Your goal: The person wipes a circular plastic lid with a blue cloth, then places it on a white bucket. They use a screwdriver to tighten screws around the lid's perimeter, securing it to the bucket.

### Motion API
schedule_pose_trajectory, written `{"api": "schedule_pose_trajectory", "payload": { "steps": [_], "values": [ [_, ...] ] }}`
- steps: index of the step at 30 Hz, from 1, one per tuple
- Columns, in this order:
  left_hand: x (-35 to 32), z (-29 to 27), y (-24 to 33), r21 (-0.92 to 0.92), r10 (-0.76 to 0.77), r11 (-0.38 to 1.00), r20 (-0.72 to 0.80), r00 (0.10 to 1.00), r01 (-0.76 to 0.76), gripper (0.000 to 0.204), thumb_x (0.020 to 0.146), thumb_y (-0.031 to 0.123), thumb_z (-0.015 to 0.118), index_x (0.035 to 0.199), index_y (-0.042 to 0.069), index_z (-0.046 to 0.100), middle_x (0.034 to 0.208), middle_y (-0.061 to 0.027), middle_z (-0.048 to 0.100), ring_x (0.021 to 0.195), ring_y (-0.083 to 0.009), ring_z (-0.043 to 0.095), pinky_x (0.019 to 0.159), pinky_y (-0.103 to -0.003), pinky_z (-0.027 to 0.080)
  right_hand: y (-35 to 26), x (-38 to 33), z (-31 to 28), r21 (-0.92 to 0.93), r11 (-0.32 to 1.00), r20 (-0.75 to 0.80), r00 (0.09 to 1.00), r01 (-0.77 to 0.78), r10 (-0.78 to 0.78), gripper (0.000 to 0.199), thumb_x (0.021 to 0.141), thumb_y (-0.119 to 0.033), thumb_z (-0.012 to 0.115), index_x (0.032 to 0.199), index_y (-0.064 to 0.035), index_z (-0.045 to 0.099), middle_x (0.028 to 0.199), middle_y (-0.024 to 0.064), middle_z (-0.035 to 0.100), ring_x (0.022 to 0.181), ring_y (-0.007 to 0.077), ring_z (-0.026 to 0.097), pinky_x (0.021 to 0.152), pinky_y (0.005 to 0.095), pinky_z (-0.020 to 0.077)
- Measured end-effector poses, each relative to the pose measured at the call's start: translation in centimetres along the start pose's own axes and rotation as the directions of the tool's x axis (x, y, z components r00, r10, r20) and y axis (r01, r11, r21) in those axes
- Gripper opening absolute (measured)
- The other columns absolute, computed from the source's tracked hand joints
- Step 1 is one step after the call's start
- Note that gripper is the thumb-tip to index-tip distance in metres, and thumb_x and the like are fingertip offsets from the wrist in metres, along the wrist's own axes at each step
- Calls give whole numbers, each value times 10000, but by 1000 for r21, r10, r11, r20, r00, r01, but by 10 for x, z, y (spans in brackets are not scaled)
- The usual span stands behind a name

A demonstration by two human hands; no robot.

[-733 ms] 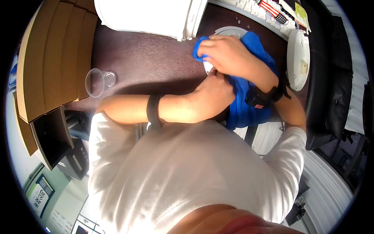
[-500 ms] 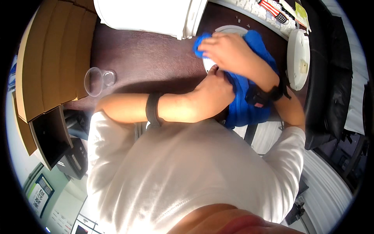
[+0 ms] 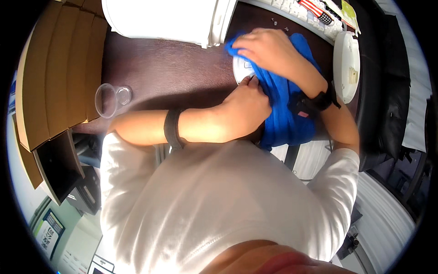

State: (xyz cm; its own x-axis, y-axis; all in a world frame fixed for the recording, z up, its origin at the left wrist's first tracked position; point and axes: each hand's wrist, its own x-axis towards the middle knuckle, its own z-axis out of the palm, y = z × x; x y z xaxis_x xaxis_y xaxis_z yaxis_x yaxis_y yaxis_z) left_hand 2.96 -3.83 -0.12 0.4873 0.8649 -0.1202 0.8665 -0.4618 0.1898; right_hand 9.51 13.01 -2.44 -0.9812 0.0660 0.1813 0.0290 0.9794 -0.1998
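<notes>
A blue cloth (image 3: pixel 285 109) lies bunched over a round white piece (image 3: pixel 240 68) on the desk and hangs down toward my body. My right hand (image 3: pixel 267 48) is closed on the cloth's far end, above the white piece. Lower down, my left hand (image 3: pixel 244 109) presses thumb and fingers together at the piece's near rim, against the cloth's edge. Most of the white piece is hidden under the cloth and my hands.
A white bin-like container (image 3: pixel 159 18) stands at the back. Beside a black padded surface (image 3: pixel 383 86) on the right lies another round white part (image 3: pixel 346 68). A keyboard (image 3: pixel 296 18) is at the back right. On the left are a clear plastic cup (image 3: pixel 106 100) and cardboard boxes (image 3: pixel 59 68).
My right hand has drawn the cloth across the white piece, covering its far part. The cloth's bunched end has opened out. My left hand keeps its place at the rim.
</notes>
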Motion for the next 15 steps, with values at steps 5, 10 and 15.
{"api": "schedule_pose_trajectory", "payload": {
  "steps": [5, 10, 15],
  "values": [
    [2, 3, -1, -29, -15, 999, 52, 999, 17, 236, 750, 168, 620, 831, -44, 688, 886, -214, 657, 934, -335, 612, 879, -402, 500, -23, -8, -2, 15, 999, 66, 997, 45, -46, 155, 851, -183, 645, 990, -160, 710, 930, 15, 707, 846, 239, 676, 698, 380, 548],
    [0, -1, -1, -17, -8, 1000, -20, 1000, 8, 304, 770, 157, 606, 926, -99, 655, 1025, -283, 629, 1080, -380, 583, 956, -424, 483, 4, -14, 4, 3, 986, -95, 981, -169, 168, 137, 869, -193, 633, 986, -124, 656, 955, 38, 626, 847, 267, 649, 718, 393, 535],
    [-2, 3, 0, 35, -19, 999, -115, 993, 23, 452, 801, 158, 587, 1131, -150, 585, 1176, -354, 569, 1225, -433, 518, 992, -437, 466, -14, -48, -17, -3, 959, -9, 959, -284, 284, 131, 866, -177, 639, 971, -102, 618, 941, 55, 611, 858, 284, 630, 717, 409, 517]
  ]
}}
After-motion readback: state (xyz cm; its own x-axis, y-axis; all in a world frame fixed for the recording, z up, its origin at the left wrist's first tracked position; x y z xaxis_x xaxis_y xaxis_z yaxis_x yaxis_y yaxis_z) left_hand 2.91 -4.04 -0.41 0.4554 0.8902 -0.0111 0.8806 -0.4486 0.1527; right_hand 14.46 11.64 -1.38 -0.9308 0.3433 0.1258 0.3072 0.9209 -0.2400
